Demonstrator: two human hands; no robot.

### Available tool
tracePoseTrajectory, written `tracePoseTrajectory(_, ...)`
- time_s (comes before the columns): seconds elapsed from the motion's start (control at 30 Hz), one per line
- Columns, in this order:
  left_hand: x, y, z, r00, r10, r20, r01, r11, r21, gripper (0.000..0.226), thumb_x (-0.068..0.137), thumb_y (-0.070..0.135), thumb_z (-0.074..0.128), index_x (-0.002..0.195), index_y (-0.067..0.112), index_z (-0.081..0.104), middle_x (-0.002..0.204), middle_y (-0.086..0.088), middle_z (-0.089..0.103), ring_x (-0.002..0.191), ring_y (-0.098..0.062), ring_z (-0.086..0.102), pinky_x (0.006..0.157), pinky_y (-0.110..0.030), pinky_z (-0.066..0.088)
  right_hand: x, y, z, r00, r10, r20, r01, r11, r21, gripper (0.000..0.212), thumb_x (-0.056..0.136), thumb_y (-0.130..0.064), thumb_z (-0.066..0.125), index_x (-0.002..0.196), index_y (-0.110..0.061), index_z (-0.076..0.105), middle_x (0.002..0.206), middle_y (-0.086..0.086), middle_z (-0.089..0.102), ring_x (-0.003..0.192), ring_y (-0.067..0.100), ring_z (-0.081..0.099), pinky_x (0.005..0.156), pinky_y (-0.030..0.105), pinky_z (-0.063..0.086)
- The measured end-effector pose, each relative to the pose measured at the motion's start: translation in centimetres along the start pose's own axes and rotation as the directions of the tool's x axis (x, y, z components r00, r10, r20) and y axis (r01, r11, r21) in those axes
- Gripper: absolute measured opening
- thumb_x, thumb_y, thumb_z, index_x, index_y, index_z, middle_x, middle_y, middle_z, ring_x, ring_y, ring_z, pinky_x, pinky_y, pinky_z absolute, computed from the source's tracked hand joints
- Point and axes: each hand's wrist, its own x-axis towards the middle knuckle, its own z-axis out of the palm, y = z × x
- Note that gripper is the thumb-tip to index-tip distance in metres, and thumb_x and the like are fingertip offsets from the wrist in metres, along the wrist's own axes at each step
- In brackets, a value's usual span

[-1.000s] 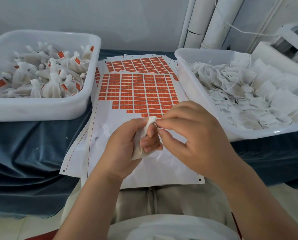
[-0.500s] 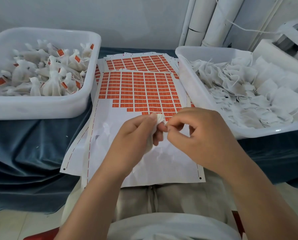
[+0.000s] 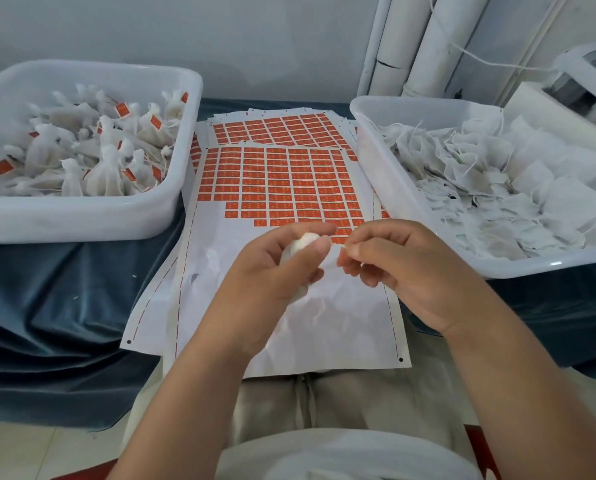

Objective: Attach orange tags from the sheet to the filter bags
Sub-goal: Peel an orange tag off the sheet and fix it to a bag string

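My left hand (image 3: 276, 268) grips a small white filter bag (image 3: 301, 242), bunched in the fist with its top poking out by the thumb. My right hand (image 3: 400, 268) pinches the bag's thin string (image 3: 338, 244), drawn out a short way to the right of the bag. Both hands hover over the white lower part of the tag sheet (image 3: 220, 306). Rows of orange tags (image 3: 282, 181) fill the sheet's upper half, just beyond my fingers.
A white tub (image 3: 82, 220) at left holds tied bags with orange tags. Another white tub (image 3: 386, 188) at right holds flat untagged bags. More tag sheets (image 3: 276, 128) lie behind. Blue cloth (image 3: 64, 306) covers the table. White pipes (image 3: 407, 46) stand at the back.
Both hands moved up the sheet toward the orange rows. The right hand has drawn away from the bag, pulling the string out to the right.
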Motion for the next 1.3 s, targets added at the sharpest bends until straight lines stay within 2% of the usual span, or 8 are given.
tracePoseTrajectory(0.2, 0.4, -0.2, 0.8, 0.970, 0.007, -0.242, -0.025, 0.997, -0.073, 0.028, 0.096, 0.050, 0.061, 0.081, 0.030, 0.075, 0.076, 0.001, 0.069, 0.073, -0.018, 0.062, 0.079, -0.042, 0.054, 0.1, 0.5, -0.4, 0.988, -0.072, 0.140, 0.050, 0.987, 0.150, 0.017, 0.080, -0.025, 0.063, 0.075, -0.020, 0.078, 0.080, 0.000, 0.070, 0.074, 0.014, 0.058, 0.067, 0.024, 0.047)
tracePoseTrajectory(0.37, 0.3, -0.2, 0.9, 0.980, 0.013, -0.200, -0.033, 0.995, -0.096, 0.018, 0.097, 0.043, 0.067, 0.089, 0.030, 0.077, 0.089, 0.000, 0.078, 0.075, -0.010, 0.072, 0.075, -0.030, 0.054, 1.0, 0.7, 0.3, 0.998, -0.040, 0.058, 0.009, 0.886, 0.463, 0.012, 0.076, -0.016, 0.064, 0.068, -0.018, 0.074, 0.103, 0.003, 0.072, 0.099, 0.019, 0.063, 0.071, 0.029, 0.050)
tracePoseTrajectory(0.5, 0.0, 0.1, 1.1, 0.990, 0.066, -0.127, -0.080, 0.991, -0.105, 0.007, 0.095, 0.031, 0.075, 0.089, 0.028, 0.077, 0.095, -0.002, 0.080, 0.085, -0.017, 0.078, 0.076, -0.023, 0.059, 0.9, 0.7, 1.1, 0.993, -0.089, 0.080, 0.003, 0.690, 0.724, 0.021, 0.093, -0.019, 0.055, 0.078, -0.018, 0.070, 0.105, 0.005, 0.076, 0.105, 0.023, 0.069, 0.078, 0.028, 0.057)
tracePoseTrajectory(0.77, -0.5, 0.5, 1.1, 0.966, 0.152, -0.211, -0.145, 0.988, 0.046, 0.013, 0.093, 0.034, 0.076, 0.093, 0.021, 0.078, 0.085, 0.004, 0.080, 0.081, -0.014, 0.078, 0.071, -0.020, 0.060, 0.4, -0.2, 0.8, 1.000, 0.007, 0.016, -0.017, 0.552, 0.833, 0.006, 0.091, -0.016, 0.058, 0.087, -0.015, 0.063, 0.083, -0.002, 0.063, 0.090, 0.015, 0.070, 0.049, 0.020, 0.046)
tracePoseTrajectory(0.97, -0.7, 0.6, 1.3, 0.982, 0.172, -0.078, -0.148, 0.959, 0.241, 0.012, 0.100, 0.040, 0.066, 0.098, 0.032, 0.075, 0.091, 0.014, 0.077, 0.087, -0.008, 0.074, 0.074, -0.021, 0.060, 0.7, 0.1, 0.9, 1.000, -0.011, -0.018, 0.021, 0.583, 0.812, 0.006, 0.092, -0.018, 0.054, 0.088, -0.016, 0.057, 0.081, -0.002, 0.056, 0.075, 0.014, 0.057, 0.056, 0.023, 0.046)
tracePoseTrajectory(1.07, 0.0, -0.6, 0.9, 0.989, 0.138, -0.043, -0.096, 0.851, 0.516, 0.033, 0.101, 0.056, 0.054, 0.128, 0.040, 0.064, 0.117, 0.023, 0.071, 0.108, 0.000, 0.067, 0.091, -0.019, 0.057, 0.9, 0.4, 0.2, 0.985, -0.033, -0.168, 0.135, 0.756, 0.641, 0.021, 0.103, -0.017, 0.047, 0.087, -0.019, 0.060, 0.080, -0.001, 0.054, 0.067, 0.013, 0.046, 0.061, 0.024, 0.043)
tracePoseTrajectory(1.17, 0.9, -2.1, 0.4, 0.992, 0.125, -0.015, -0.040, 0.424, 0.905, 0.041, 0.107, 0.049, 0.044, 0.142, 0.033, 0.058, 0.147, 0.014, 0.059, 0.135, -0.008, 0.054, 0.119, -0.031, 0.038, 0.9, 1.3, -0.2, 0.923, -0.112, -0.369, 0.121, 0.993, 0.001, 0.026, 0.106, -0.034, 0.049, 0.088, -0.033, 0.067, 0.078, -0.012, 0.060, 0.067, 0.006, 0.053, 0.065, 0.020, 0.046)
tracePoseTrajectory(1.3, 1.1, -3.8, 0.5, 0.998, 0.061, 0.035, -0.047, 0.204, 0.978, 0.050, 0.107, 0.051, 0.040, 0.148, 0.025, 0.051, 0.160, 0.004, 0.047, 0.151, -0.021, 0.039, 0.127, -0.041, 0.029, 2.3, 3.3, 0.5, 0.905, -0.287, -0.315, 0.016, 0.761, -0.649, 0.014, 0.109, -0.037, 0.049, 0.102, -0.035, 0.062, 0.095, -0.017, 0.063, 0.092, 0.002, 0.062, 0.082, 0.016, 0.052)
